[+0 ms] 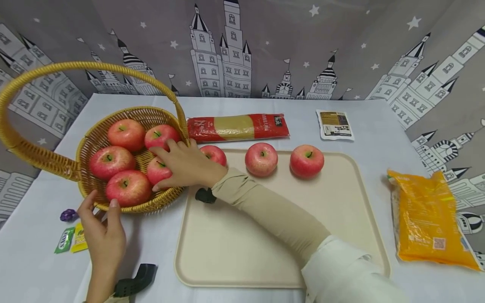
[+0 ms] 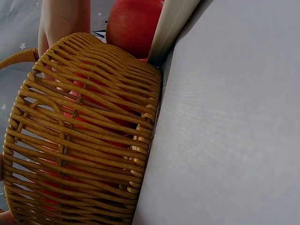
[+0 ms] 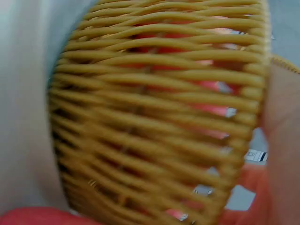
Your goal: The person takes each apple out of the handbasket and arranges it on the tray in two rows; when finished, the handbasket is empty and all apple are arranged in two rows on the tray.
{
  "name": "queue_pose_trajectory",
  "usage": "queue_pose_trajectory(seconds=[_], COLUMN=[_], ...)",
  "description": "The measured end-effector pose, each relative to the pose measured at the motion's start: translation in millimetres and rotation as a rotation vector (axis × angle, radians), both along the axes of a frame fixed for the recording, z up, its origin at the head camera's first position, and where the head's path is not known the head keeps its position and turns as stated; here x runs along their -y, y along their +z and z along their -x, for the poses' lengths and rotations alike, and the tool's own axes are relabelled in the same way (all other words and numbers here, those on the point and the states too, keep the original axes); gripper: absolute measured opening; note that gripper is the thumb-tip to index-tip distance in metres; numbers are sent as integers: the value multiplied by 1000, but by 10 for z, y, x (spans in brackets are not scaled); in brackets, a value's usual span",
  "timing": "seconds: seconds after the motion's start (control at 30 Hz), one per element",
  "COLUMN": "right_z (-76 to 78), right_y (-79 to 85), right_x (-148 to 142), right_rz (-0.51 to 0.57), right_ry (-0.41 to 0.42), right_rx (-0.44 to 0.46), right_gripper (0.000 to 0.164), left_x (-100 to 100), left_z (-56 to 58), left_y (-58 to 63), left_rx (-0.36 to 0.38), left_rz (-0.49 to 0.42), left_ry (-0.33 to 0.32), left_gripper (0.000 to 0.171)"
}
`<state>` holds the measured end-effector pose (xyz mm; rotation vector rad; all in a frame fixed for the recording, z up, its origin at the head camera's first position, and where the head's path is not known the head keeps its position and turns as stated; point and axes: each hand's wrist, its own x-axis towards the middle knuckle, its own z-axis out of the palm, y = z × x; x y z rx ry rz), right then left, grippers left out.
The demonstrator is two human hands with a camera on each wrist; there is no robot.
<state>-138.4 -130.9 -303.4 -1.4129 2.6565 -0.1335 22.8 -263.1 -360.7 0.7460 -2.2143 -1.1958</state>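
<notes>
A wicker basket (image 1: 166, 206) with a tall arched handle holds several red apples. My right hand (image 1: 185, 166) reaches over its right rim and holds an apple (image 1: 157, 170) inside, thumb on the near side and fingers on the far side. Another apple (image 1: 162, 134) lies just beyond those fingers. My left hand (image 1: 104, 231) is at the near rim, thumb and fingers fairly straight, fingertips touching the wicker. The left wrist view shows the basket's woven side (image 2: 84, 131) close up, with red apples showing through the gaps. In the right wrist view the weave (image 3: 154, 103) is blurred.
A beige tray (image 1: 280, 252) right of the basket bears three apples along its far edge, one (image 1: 215, 155) partly behind my right hand. Behind it lie a red-and-gold packet (image 1: 236, 127) and a white sachet (image 1: 335, 125). An orange bag (image 1: 428, 219) lies right; small candies (image 1: 65, 240) lie left.
</notes>
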Motion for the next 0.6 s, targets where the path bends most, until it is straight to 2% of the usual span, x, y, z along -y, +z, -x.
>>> queue_pose_trajectory(seconds=[0.13,0.27,0.47,0.6], right_z=[-21,-28,-41,-63], right_y=[51,59,37,81], right_x=[53,67,21,-56], right_rz=[-43,-30,29,125], right_ry=[-50,-83,-115,-109], right_rx=[60,104,40,28], right_gripper=[87,82,76,72], left_x=[7,16,18,20], left_z=[2,6,9,4], left_y=[-2,-5,-5,-9], left_rx=[-1,-4,-10,-10], left_rz=[-4,-12,-20,-18], left_ry=[0,2,4,8], left_gripper=[46,46,47,46])
